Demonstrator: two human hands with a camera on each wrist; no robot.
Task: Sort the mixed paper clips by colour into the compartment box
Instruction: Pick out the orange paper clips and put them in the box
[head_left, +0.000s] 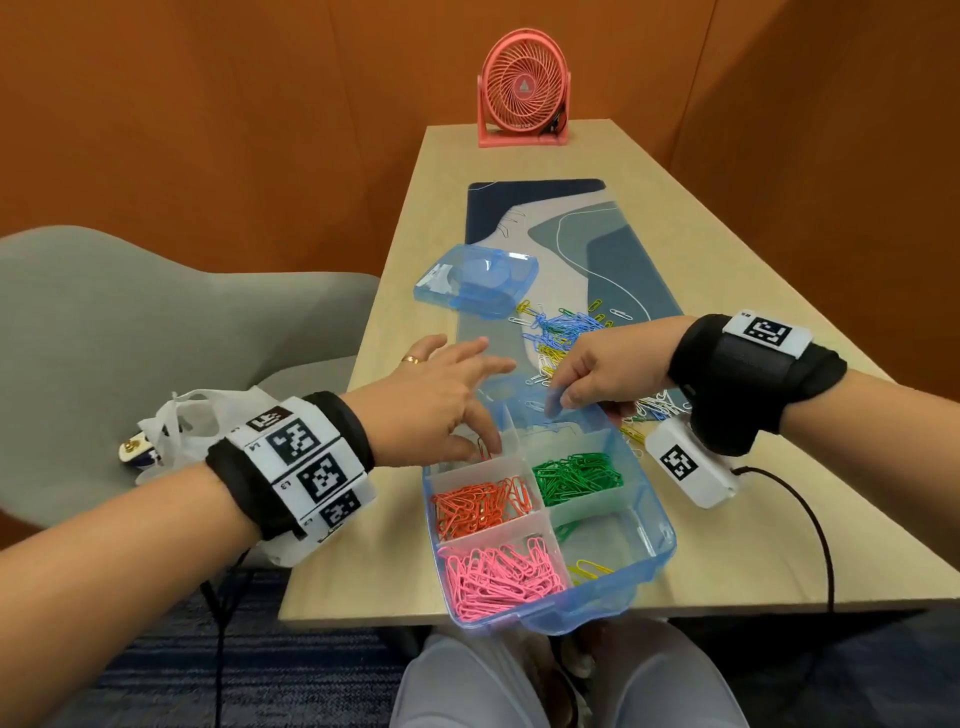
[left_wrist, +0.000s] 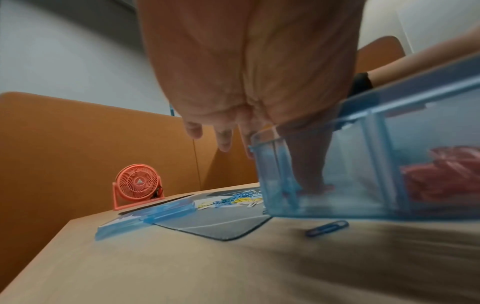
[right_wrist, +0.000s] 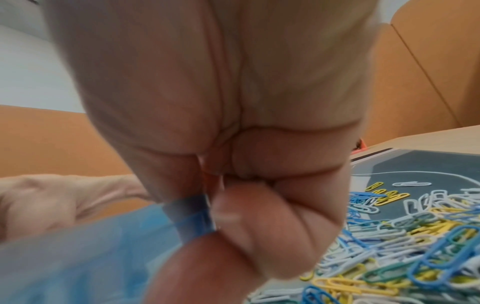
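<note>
The blue see-through compartment box (head_left: 662, 525) stands at the table's near edge. It holds orange clips (head_left: 478, 506), green clips (head_left: 576, 475), pink clips (head_left: 498, 577) and a few yellow clips (head_left: 589, 569) in separate compartments. My left hand (head_left: 480, 450) dips into the far-left compartment, thumb and forefinger pinching a red clip (head_left: 484, 445); the other fingers are spread. My right hand (head_left: 563, 397) pinches the box's far rim (right_wrist: 192, 218) between thumb and curled fingers. The loose pile (head_left: 561, 332) of blue, yellow and white clips lies on the mat just beyond the box.
The box's blue lid (head_left: 478, 280) lies on the patterned mat (head_left: 597, 249) behind the pile. A pink fan (head_left: 523, 93) stands at the table's far end. One blue clip (left_wrist: 327, 226) lies on the wood beside the box. A grey chair (head_left: 130, 338) with a plastic bag (head_left: 176, 421) is at my left.
</note>
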